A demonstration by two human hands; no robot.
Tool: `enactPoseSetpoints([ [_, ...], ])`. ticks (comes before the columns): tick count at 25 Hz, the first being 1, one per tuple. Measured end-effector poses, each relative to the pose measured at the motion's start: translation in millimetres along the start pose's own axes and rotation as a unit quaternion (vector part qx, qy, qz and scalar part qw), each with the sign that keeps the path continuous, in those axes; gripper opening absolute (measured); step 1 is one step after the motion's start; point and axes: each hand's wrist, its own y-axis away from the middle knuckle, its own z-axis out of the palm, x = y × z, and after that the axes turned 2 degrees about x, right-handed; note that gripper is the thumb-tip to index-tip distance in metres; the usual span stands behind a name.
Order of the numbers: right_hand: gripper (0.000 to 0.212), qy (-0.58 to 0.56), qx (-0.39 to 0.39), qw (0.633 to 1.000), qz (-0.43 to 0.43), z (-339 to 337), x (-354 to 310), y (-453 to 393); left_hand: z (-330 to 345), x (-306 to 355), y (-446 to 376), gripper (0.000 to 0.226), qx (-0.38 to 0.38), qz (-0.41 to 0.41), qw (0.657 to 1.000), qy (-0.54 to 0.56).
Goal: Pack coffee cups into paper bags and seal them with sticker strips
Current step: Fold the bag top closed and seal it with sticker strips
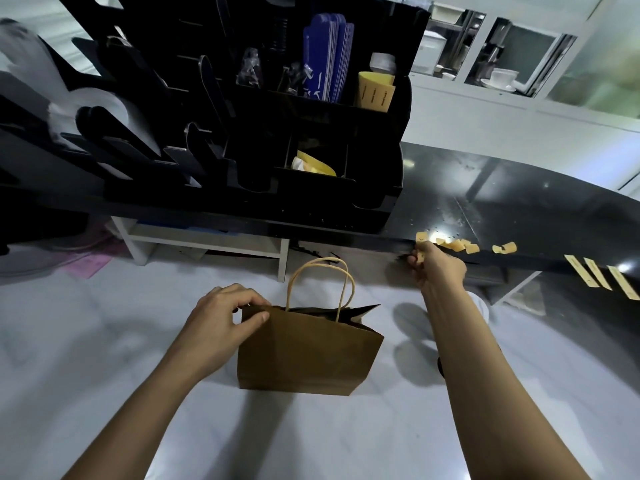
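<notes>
The brown paper bag (304, 348) is held upright in mid-air by its top left corner, pinched between thumb and curled fingers of the left hand (225, 317), so that the mouth stays up and the twisted paper handles (322, 285) stand clear above it. Off to the right of that hand and further out, the right hand (438, 268) is stretched to the near edge of the black counter (519, 199), where a sticker strip (420, 252) is nipped between its fingertips, apparently being peeled from the edge where it was parked. Just beyond the right hand's knuckles a cluster of short curled sticker pieces (460, 244) is seen on the edge, and further to its right three longer strips (602, 280) are left hanging over the edge, presumably pre-stuck there for quick picking. Up and to the left of the right hand, a black organiser rack (242, 133) is stood on the counter, with blue card sleeves (327, 57) and yellow paper packets (375, 90) slotted in. Whether a coffee cup is already inside the bag cannot be told; the mouth looks dark and partly folded. By the look of it, the sealing step is being readied: bag steadied, strip fetched.
</notes>
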Motion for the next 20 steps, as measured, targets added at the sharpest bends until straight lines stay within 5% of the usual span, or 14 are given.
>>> enactPoseSetpoints([
  [12,0.004,0.099,-0.092,0.987,-0.088,-29.2,32.4,71.1,2.1,4.0,5.3,0.012,0.016,0.015,1.0,0.022],
  [20,0.016,0.106,-0.147,0.966,-0.187,-58.8,46.9,131.6,4.5,4.5,13.0,0.03,0.026,0.029,0.999,0.038],
])
